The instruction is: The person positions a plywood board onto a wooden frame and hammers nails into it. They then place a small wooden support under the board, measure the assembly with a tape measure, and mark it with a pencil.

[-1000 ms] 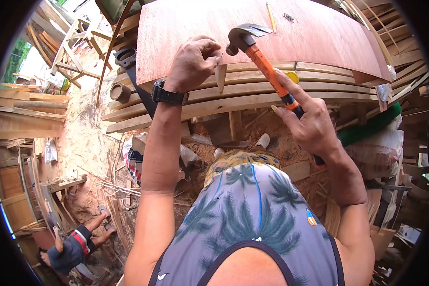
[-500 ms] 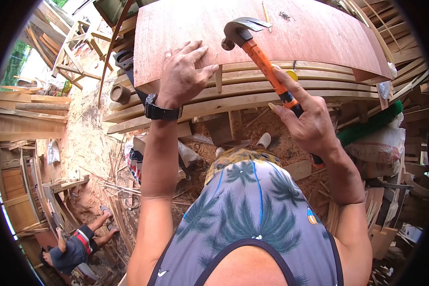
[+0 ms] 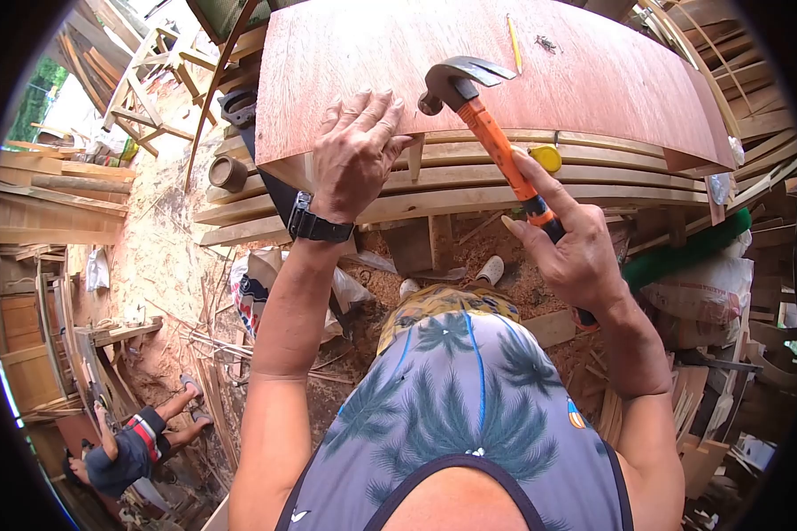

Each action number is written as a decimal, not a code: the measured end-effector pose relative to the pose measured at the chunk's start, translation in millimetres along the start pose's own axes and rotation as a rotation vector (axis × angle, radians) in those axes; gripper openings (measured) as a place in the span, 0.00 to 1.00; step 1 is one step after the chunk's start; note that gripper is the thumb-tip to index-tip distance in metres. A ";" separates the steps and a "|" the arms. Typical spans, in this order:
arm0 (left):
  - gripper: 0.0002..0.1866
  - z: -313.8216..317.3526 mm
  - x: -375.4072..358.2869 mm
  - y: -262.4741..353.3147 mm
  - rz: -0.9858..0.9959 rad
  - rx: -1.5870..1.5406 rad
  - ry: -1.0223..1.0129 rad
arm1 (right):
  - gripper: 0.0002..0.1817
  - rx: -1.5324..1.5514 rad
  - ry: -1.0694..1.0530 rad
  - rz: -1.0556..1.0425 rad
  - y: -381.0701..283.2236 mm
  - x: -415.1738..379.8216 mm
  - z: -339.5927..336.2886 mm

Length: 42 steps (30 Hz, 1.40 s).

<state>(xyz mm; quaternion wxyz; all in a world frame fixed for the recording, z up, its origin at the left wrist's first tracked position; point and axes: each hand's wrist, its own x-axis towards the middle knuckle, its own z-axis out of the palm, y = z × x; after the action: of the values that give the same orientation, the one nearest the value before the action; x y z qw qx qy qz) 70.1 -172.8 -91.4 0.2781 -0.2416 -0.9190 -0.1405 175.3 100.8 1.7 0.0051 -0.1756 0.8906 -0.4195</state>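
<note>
Nearest the camera is the person's own chest in a grey palm-print vest [image 3: 469, 416], with patterned shorts and light shoes on the sawdust floor [image 3: 159, 257] below. The right hand [image 3: 576, 243] has its grip closed around the black lower end of the claw hammer [image 3: 483, 124], index finger stretched along the orange shaft; the hammer slants up and left, its steel head just above the near edge of the plywood sheet [image 3: 522, 80], close to the left fingertips. The left hand [image 3: 356, 150], a black wristwatch [image 3: 317, 223] on its wrist, lies palm down with spread fingers pressing the near edge of that sheet, its grip flat and holding nothing. A small wooden wedge [image 3: 415, 157] hangs at the edge just right of this hand. The sheet rests on a stack of curved timber slats [image 3: 469, 181], where a yellow round object [image 3: 546, 157] sits beside the hammer shaft. Farther up the sheet lie a pencil [image 3: 513, 42] and a small dark item too small to identify. At far lower left another person [image 3: 119, 451] crouches among timber offcuts.
</note>
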 end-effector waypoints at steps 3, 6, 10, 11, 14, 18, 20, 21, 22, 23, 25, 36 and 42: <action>0.24 0.4 1.0 0.9 0.017 0.013 0.010 | 0.38 0.037 0.070 -0.116 9.1 -0.6 6.2; 0.23 0.5 0.2 0.0 0.026 0.020 0.011 | 0.38 0.065 0.048 -0.037 7.1 -8.1 5.6; 0.21 -0.1 0.5 -1.1 0.026 0.011 0.014 | 0.38 0.601 -0.063 0.474 -9.6 -33.6 0.7; 0.21 -0.6 1.5 -0.7 0.025 0.016 0.019 | 0.39 0.700 -0.068 0.479 -8.7 -39.4 4.7; 0.22 -1.9 2.1 2.1 -0.001 -0.027 0.014 | 0.39 0.891 -0.127 0.578 -5.1 -45.5 6.4; 0.21 -0.9 3.0 2.7 -0.004 -0.029 0.006 | 0.37 1.148 0.025 0.642 3.7 -40.4 30.0; 0.21 -1.1 2.8 2.6 -0.020 -0.044 0.008 | 0.36 1.293 0.098 0.646 6.4 -38.7 40.1; 0.21 -1.1 2.7 2.7 -0.020 -0.043 0.005 | 0.36 1.296 0.098 0.647 6.2 -38.2 43.3; 0.21 -1.0 3.0 2.9 -0.022 -0.042 0.000 | 0.36 1.327 0.099 0.645 5.5 -37.8 45.9; 0.20 -0.7 3.0 2.8 -0.025 -0.042 -0.005 | 0.36 1.358 0.100 0.645 4.4 -37.4 48.3; 0.20 -0.2 2.9 2.6 -0.026 -0.045 -0.005 | 0.35 1.307 0.091 0.648 2.4 -36.9 49.1; 0.20 -0.6 2.5 3.7 -0.033 -0.045 0.002 | 0.39 1.260 0.081 0.611 4.6 -35.4 53.7; 0.20 0.5 1.6 2.7 -0.035 -0.060 0.000 | 0.39 1.247 0.056 0.605 7.0 -34.9 52.3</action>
<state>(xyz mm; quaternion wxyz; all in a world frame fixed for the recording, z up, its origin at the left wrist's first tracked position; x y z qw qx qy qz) 70.1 -169.8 -90.5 0.2682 -0.2336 -0.9185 -0.1727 214.1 77.0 -42.3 0.1988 0.1273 0.4927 -0.8375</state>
